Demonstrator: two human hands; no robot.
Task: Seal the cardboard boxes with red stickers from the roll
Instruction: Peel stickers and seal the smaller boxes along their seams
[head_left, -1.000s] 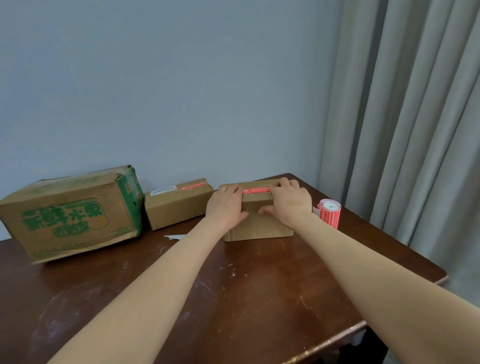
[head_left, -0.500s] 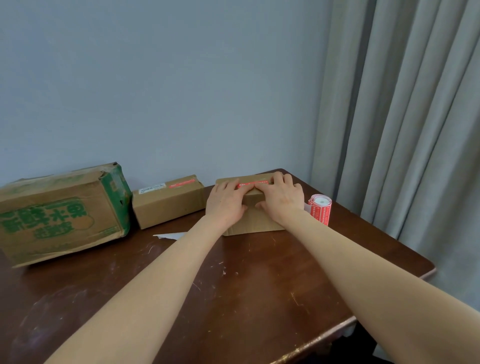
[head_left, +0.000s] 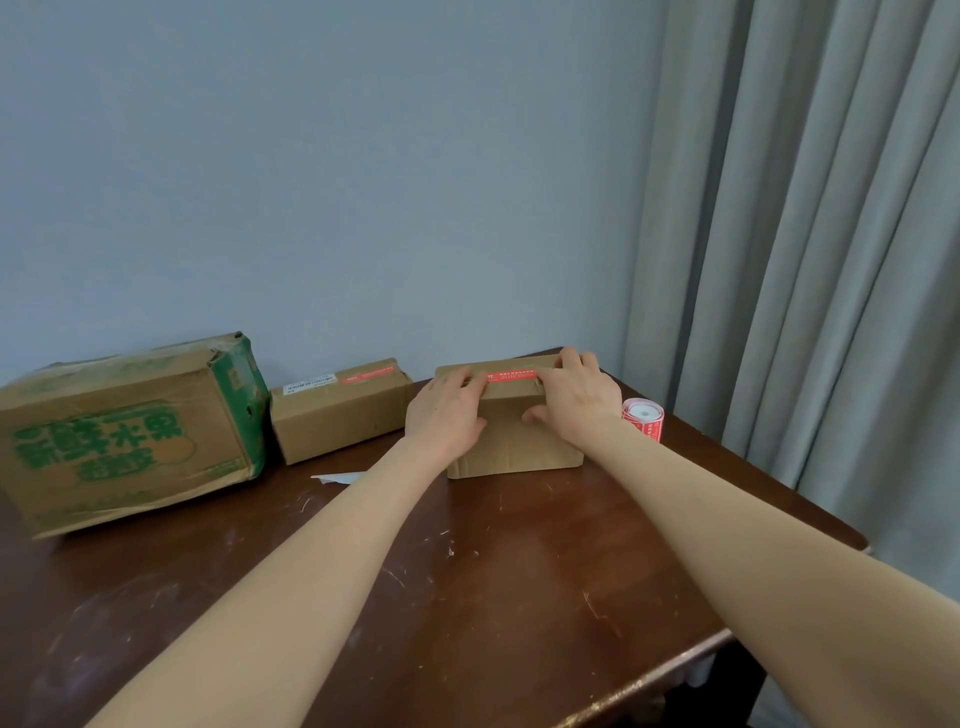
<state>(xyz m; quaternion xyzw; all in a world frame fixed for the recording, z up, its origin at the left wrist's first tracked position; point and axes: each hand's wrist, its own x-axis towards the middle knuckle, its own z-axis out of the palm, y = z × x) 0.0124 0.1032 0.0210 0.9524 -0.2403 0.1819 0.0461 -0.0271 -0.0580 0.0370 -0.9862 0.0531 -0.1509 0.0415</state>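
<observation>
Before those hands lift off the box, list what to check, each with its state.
1. Red sticker lies along the top of the near box: ok.
2. Left hand and right hand press its ends: ok.
3. Sticker ends stuck flat: cannot tell, fingers cover them.
4. Sticker roll stands right of that box, within reach: ok.
5. Middle box carries a second sticker: ok.
6. Large green-printed box sealed: not ok, no red sticker visible.

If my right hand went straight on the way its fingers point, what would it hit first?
Probably the wall: the right hand lies on the small cardboard box, fingers pointing away over its top, with nothing visible behind. Depth there is unclear.
</observation>
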